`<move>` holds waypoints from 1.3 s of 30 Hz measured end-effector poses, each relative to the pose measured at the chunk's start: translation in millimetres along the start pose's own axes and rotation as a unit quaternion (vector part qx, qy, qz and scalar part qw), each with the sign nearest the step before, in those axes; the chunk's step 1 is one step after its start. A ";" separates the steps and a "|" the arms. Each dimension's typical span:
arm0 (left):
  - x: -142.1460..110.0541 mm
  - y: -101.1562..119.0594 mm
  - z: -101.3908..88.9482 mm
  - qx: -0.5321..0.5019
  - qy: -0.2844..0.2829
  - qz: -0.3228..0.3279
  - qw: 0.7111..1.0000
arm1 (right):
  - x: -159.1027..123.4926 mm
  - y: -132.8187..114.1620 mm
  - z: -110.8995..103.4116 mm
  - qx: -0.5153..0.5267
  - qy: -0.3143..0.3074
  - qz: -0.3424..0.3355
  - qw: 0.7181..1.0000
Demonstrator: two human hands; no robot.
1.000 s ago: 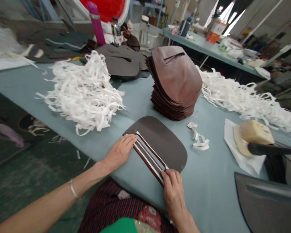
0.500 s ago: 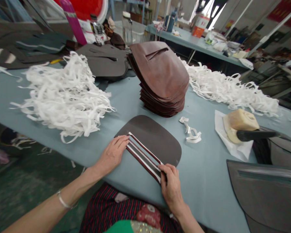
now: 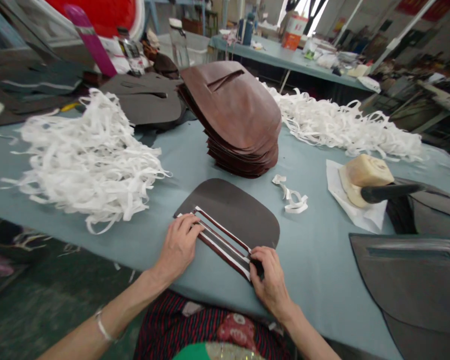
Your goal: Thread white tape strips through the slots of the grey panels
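A dark grey rounded leather panel (image 3: 232, 202) lies on the table before me. Along its near side runs a long slot with brown folded edges, bordered by white tape (image 3: 222, 247). My left hand (image 3: 180, 240) is closed at the slot's left end, thumb and fingers gripping the panel there. At the opposite end my right hand (image 3: 270, 272) pinches the panel's edge with curled fingers; its fingertips are partly hidden. Beyond the panel stands a stack of brown leather pieces (image 3: 236, 115), the top one with a slit.
White strips form a heap (image 3: 93, 160) at left and another pile (image 3: 345, 125) at back right. Loose curled strips (image 3: 290, 195) lie right of the panel. A block-like tub with a black-handled tool (image 3: 371, 180) rests on white paper. More dark panels (image 3: 408, 280) occupy the right side.
My left hand has shifted slightly inward along the slot, uncovering the panel's left corner. My right hand keeps its hold at the right end. The view has turned a little rightward.
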State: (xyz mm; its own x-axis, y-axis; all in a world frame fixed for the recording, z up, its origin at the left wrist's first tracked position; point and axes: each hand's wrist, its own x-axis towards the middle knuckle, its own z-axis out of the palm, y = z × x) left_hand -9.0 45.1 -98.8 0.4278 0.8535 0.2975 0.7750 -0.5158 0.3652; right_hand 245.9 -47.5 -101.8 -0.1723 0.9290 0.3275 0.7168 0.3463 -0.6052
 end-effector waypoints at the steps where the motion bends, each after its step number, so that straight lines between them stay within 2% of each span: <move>1: 3.1 13.2 0.8 -0.022 -0.014 0.010 1.000 | 0.2 -0.5 -0.1 -0.002 0.008 0.010 1.000; 6: 13.1 79.4 13.0 -0.125 -0.135 0.078 0.980 | 0.5 -5.0 -0.9 -0.007 0.020 0.018 1.000; 8: 12.8 91.4 18.5 -0.122 -0.161 0.084 0.976 | 0.3 -5.2 -1.3 -0.005 0.024 0.019 1.000; 10: 10.7 93.1 22.5 -0.114 -0.174 0.096 0.973 | 0.0 -4.5 -1.8 -0.004 0.024 0.020 1.000; 14: 4.3 81.7 26.5 -0.096 -0.180 0.156 0.967 | -0.2 -3.8 -3.5 -0.009 0.013 0.024 1.000; 17: -0.6 76.6 28.8 -0.092 -0.157 0.195 0.964 | 0.1 -4.5 -4.9 -0.019 0.001 0.031 0.999; 23: -5.8 77.4 29.9 -0.095 -0.113 0.177 0.973 | 0.7 -6.3 -8.2 -0.077 -0.020 0.011 0.997; 26: -5.1 54.4 19.9 -0.026 -0.096 0.158 0.982 | -0.1 -3.8 -7.7 -0.079 -0.013 -0.007 0.997; 30: -3.4 -2.1 -7.0 0.098 -0.075 0.104 0.987 | -1.4 2.6 -1.6 -0.074 -0.007 -0.016 0.997; 32: -1.9 -23.6 -17.4 0.134 -0.072 0.084 0.985 | -1.8 3.9 0.3 -0.079 -0.003 -0.024 0.997; 35: 1.7 -34.7 -20.9 0.147 -0.070 0.084 0.983 | -2.2 4.0 -0.7 -0.101 0.009 -0.041 0.994; 39: 4.0 -28.5 -12.7 0.145 -0.033 0.093 0.985 | 1.1 6.9 3.2 -0.155 0.057 -0.074 0.983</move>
State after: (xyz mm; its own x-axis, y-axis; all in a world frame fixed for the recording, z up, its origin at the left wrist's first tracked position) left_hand -35.3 62.3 -96.8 0.5963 0.7545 0.2743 0.7768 -0.6284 0.0397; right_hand 248.5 -43.6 -108.0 -0.2258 0.8443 0.4859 0.8641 0.4039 -0.3003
